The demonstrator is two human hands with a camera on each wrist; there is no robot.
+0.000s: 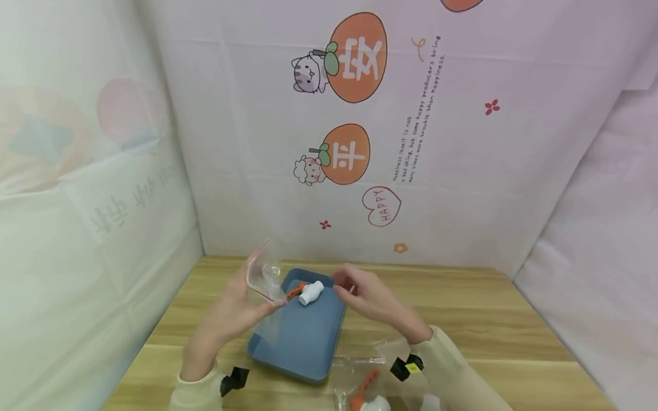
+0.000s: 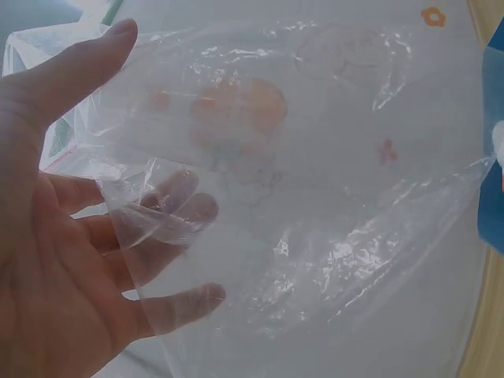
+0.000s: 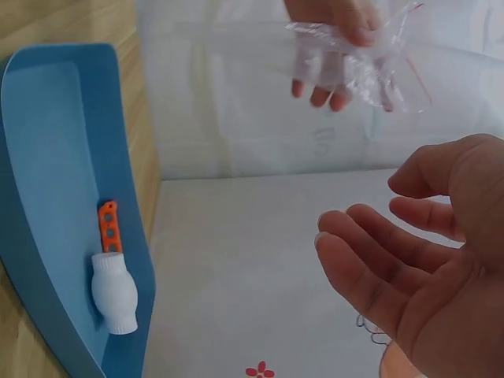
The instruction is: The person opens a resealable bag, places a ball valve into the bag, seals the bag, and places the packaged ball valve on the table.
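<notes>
My left hand holds a clear zip bag up over the left side of a blue tray. Thumb and fingers pinch the bag near its red-lined mouth, and its thin film hangs wide with nothing showing inside. In the tray's far part lies a white plastic ball valve with an orange handle. Beyond the tray's right rim my right hand hovers with fingers loosely bent. Nothing is between its fingers in the right wrist view.
At the near right of the tray, another clear bag lies on the wooden table with an orange-handled white valve inside. A further white piece shows beside it, partly cut off. Printed white cloth walls the table's back and sides.
</notes>
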